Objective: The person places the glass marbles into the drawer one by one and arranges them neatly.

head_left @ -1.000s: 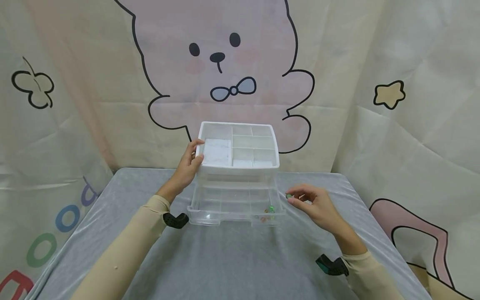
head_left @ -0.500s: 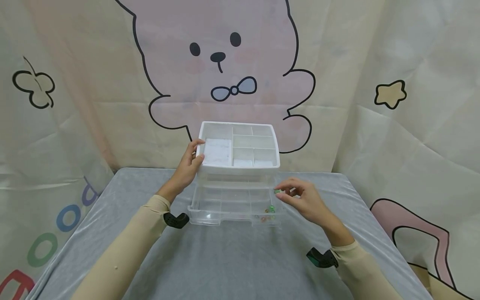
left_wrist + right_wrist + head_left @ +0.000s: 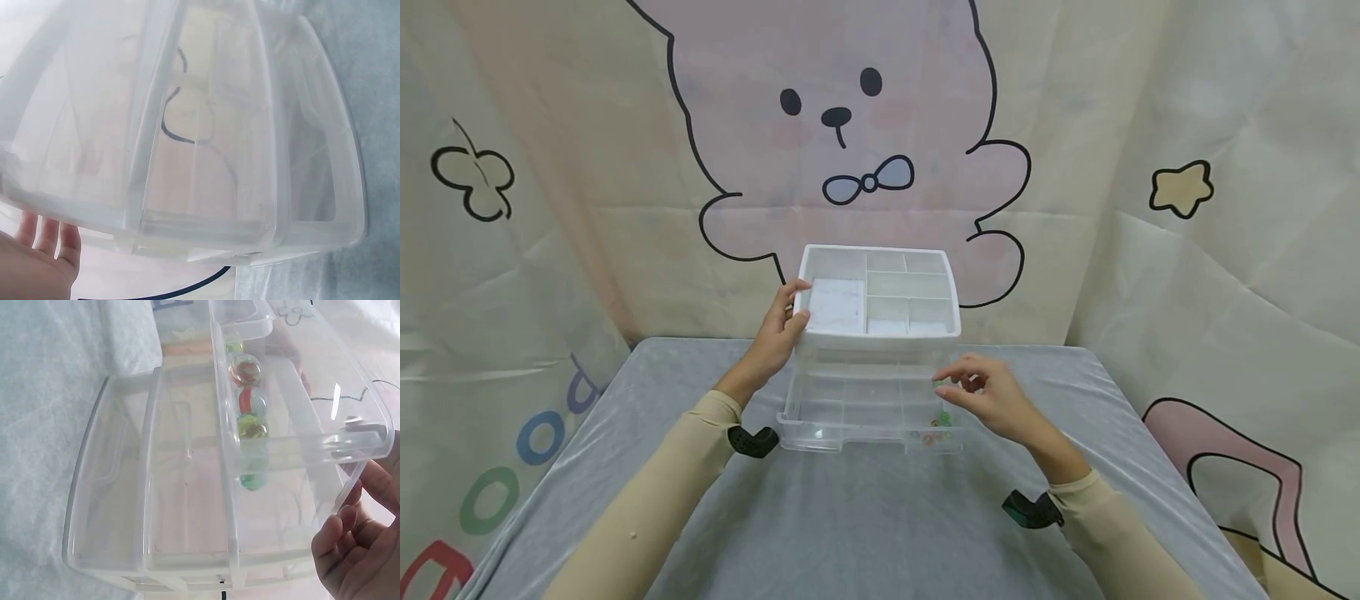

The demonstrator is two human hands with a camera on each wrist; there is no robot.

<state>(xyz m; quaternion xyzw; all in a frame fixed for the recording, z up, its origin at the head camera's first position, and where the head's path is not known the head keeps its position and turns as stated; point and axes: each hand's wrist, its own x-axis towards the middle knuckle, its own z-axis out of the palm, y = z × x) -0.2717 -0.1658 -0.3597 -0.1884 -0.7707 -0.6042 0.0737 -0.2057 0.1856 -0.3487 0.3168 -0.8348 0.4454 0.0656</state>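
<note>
A drawer organizer with a white top tray (image 3: 835, 307) stands on the table, a clear drawer (image 3: 872, 408) pulled out from it. My left hand (image 3: 771, 333) grips the organizer's upper left side, thumb at the front and fingers behind the edge. Over the drawer's right end, my right hand (image 3: 992, 398) pinches a small green marble (image 3: 937, 384) between thumb and fingertips. Several glass marbles, among them a red-striped marble (image 3: 251, 402) and a yellow-green marble (image 3: 252, 427), lie in a row behind the drawer's front. In the right wrist view the pinched marble is hidden.
The table bears a grey-blue cloth (image 3: 850, 533). Behind it hangs a fabric backdrop (image 3: 655, 292) with a printed bear, and similar cloth closes both sides. The top tray is divided into compartments. More clear drawers (image 3: 187, 469) show shut in the right wrist view.
My right hand has moved left with the green marble, from beside the drawer to over its right end. My left hand keeps its grip on the organizer.
</note>
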